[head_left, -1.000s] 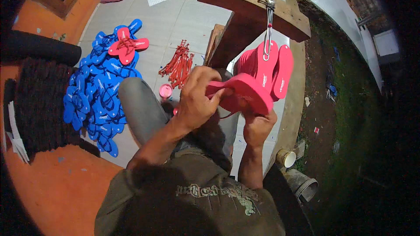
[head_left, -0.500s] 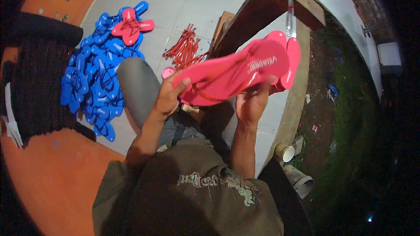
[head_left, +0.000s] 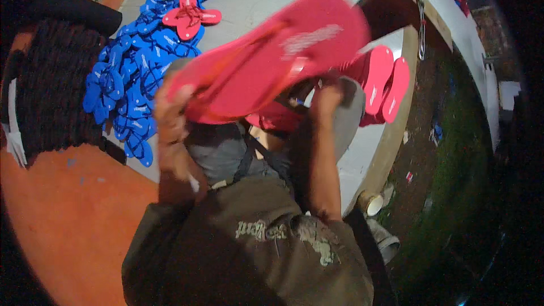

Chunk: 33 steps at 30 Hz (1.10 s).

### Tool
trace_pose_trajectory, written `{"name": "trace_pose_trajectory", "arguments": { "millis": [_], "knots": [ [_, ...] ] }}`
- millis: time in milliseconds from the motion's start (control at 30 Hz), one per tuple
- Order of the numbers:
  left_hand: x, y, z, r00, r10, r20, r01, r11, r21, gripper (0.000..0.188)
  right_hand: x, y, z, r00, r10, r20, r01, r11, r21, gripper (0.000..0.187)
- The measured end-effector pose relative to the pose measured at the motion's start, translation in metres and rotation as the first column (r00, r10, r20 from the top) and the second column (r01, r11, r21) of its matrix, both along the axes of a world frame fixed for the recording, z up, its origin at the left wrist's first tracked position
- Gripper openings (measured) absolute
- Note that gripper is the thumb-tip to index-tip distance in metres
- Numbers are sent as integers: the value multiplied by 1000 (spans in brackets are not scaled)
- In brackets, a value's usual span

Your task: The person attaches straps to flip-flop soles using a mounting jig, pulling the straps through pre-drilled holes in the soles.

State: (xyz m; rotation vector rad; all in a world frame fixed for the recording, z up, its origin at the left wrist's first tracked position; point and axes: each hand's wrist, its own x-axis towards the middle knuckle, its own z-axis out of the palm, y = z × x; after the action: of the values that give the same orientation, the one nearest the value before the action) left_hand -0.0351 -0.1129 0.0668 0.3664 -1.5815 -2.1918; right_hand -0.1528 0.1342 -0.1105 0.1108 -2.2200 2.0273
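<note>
My left hand [head_left: 173, 110] is closed on one end of a pink flip-flop [head_left: 249, 68] with a shiny red strap. It is lifted and tilted, its other end up to the right, blurred by motion. Just below its right part, my right hand [head_left: 328, 97] looks curled closed; its fingers are blurred and in shadow, so what they hold cannot be made out. More pink footwear [head_left: 272, 118] shows partly beneath the raised flip-flop, over my lap. Beyond my right knee lie several pink soles [head_left: 378, 79].
A large heap of blue flip-flops [head_left: 136, 73] lies to the left, with crossed pink flip-flops [head_left: 188, 16] on top. Black stacked material [head_left: 54, 90] stands at far left. A wooden bench [head_left: 391, 5] with a metal tool [head_left: 421, 28] is ahead right. A pale cup [head_left: 371, 204] lies beyond the floor edge.
The pink flip-flop has risen closer and swung left and up with my left hand. My right hand has come away from its strap area and sits lower. The view has shifted.
</note>
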Motion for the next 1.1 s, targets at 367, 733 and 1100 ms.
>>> {"name": "trace_pose_trajectory", "arguments": {
  "millis": [367,733,1100],
  "knots": [
    [12,-96,-34,938,347,4,-346,934,-95,34,36,-69,-36,842,385,378,-420,28,907,34],
    [-92,-6,-47,975,-220,44,221,975,-11,25,107,69,101,919,-3,395,110,962,-249,39],
    [-90,57,-69,780,-525,340,623,699,-351,29,127,76,128,984,105,141,-160,867,473,21]
  ]
}}
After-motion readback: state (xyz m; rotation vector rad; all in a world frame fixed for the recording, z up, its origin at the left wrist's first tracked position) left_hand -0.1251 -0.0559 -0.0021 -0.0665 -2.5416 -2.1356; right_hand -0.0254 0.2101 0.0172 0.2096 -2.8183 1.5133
